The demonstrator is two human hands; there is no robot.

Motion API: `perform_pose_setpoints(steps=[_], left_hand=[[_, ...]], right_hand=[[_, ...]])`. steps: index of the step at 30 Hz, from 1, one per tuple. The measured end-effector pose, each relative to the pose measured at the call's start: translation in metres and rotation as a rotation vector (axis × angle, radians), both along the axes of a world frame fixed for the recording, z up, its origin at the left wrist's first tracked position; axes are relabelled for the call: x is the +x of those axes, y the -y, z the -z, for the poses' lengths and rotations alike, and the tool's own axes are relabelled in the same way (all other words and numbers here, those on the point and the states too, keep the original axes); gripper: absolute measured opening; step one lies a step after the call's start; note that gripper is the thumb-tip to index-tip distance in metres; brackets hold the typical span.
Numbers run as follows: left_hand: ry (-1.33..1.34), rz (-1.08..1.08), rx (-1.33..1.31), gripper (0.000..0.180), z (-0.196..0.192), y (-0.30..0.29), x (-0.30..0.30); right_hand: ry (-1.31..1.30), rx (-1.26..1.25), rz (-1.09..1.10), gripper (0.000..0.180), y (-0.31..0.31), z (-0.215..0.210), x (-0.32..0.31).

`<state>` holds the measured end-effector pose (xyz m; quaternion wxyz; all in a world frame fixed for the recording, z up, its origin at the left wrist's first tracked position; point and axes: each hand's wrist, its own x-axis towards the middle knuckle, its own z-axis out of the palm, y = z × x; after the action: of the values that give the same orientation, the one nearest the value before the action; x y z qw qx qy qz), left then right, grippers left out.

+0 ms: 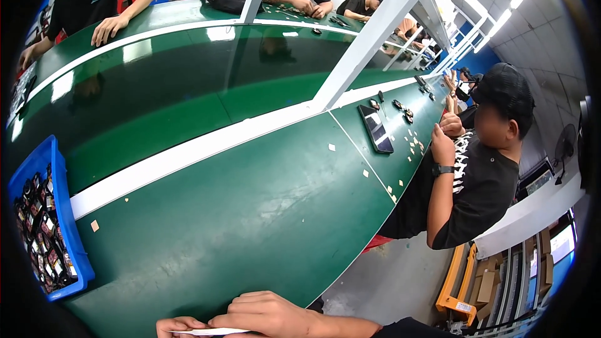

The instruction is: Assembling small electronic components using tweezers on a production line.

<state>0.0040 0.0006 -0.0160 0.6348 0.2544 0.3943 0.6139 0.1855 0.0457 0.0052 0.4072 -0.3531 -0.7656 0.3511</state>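
At the lower edge, above the green worktable (238,225), my right hand (269,314) has its fingers curled and pressed on a thin white flat piece (216,332). My left hand (178,324) shows only in part, its fingers closed at the other end of the same piece. The lower picture edge cuts off both the piece and the left hand, so its exact kind cannot be made out. Left of my hands stands a blue plastic bin (72,244), filled with many small black parts (44,225) bearing red and pale patches.
A small beige square (95,226) lies beside the bin. A co-worker (482,169) sits at the right, near a dark phone-like slab (376,129) and scattered pale chips (413,144). A white post (369,37) rises from the table's white divider. Other people work across the green belt (188,106).
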Motion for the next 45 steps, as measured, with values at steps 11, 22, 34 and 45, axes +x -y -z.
perform_pose_setpoints(steps=[11,22,34,45], left_hand=[[-0.028,0.027,0.049,0.014,-0.003,0.001,0.001],[-0.075,0.038,0.101,0.016,0.002,0.003,0.0],[-0.048,0.05,0.139,0.016,0.002,0.003,0.0],[-0.093,0.058,0.15,0.019,0.004,0.003,-0.001]], right_hand=[[0.013,-0.002,0.006,0.019,0.001,-0.001,0.0],[0.024,0.002,0.0,0.017,0.002,0.0,0.001],[0.036,0.006,-0.007,0.016,0.002,0.0,0.001],[0.022,-0.007,0.006,0.016,0.001,-0.004,0.0]])
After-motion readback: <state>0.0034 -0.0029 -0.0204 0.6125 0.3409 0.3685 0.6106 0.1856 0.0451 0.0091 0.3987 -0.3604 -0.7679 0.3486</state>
